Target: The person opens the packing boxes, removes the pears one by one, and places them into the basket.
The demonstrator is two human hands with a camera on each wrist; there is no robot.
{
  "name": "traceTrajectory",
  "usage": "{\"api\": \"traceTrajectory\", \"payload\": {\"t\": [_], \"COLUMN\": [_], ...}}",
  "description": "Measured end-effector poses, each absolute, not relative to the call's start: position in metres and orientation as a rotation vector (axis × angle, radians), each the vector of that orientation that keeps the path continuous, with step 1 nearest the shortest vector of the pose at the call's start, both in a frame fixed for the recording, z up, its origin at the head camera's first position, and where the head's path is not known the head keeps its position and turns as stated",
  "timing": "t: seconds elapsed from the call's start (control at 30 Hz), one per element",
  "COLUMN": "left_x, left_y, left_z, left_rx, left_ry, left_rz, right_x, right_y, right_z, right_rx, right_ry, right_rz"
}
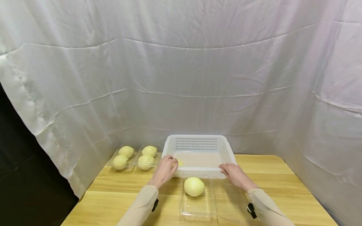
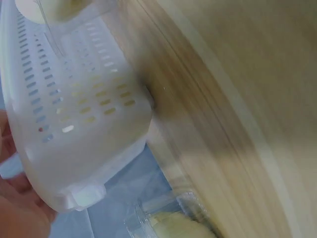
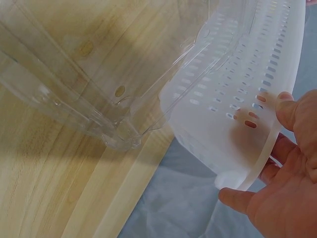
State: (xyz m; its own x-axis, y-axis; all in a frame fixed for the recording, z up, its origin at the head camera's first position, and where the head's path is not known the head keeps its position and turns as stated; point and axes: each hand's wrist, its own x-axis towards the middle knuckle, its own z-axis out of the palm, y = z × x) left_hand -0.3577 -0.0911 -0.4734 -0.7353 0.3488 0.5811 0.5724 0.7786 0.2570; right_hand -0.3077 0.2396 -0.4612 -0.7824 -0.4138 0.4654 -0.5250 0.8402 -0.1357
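Observation:
A white slotted plastic basket (image 1: pixel 200 171) stands toward the back of the wooden table. My left hand (image 1: pixel 165 171) grips the left end of its near rim. At the right end, my right hand (image 1: pixel 236 176) holds the same rim; in the right wrist view its fingers (image 3: pixel 280 148) curl over the edge. A bit of pale yellow fruit (image 1: pixel 180 163) shows inside the basket by my left fingers, the rest hidden. Just in front, one round pale yellow fruit (image 1: pixel 194 186) sits at the far end of an open clear plastic clamshell box (image 1: pixel 197 208), its lid (image 1: pixel 230 205) spread to the right.
Two clear boxes with two pale yellow fruits each, the left pair (image 1: pixel 120 162) and the right pair (image 1: pixel 146 162), stand left of the basket. A grey-white curtain (image 1: pixel 198 78) hangs behind the table (image 1: pixel 263 166) and along its sides.

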Motion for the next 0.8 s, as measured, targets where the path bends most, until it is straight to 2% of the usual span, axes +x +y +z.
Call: {"api": "traceTrajectory", "payload": {"t": [0.57, 0.8], "left_x": [-0.345, -0.349], "left_y": [-0.103, -0.115], "left_z": [-0.469, -0.468], "left_rx": [-0.305, -0.169], "left_ry": [-2.440, -2.544], "left_rz": [-0.730, -0.986], "right_x": [-0.306, -0.303], "right_y": [0.238, 0.234], "right_z": [-0.464, -0.463], "right_rx": [0.641, 0.570], "right_ry": [-2.607, -2.645], "right_rz": [0.328, 0.359]}}
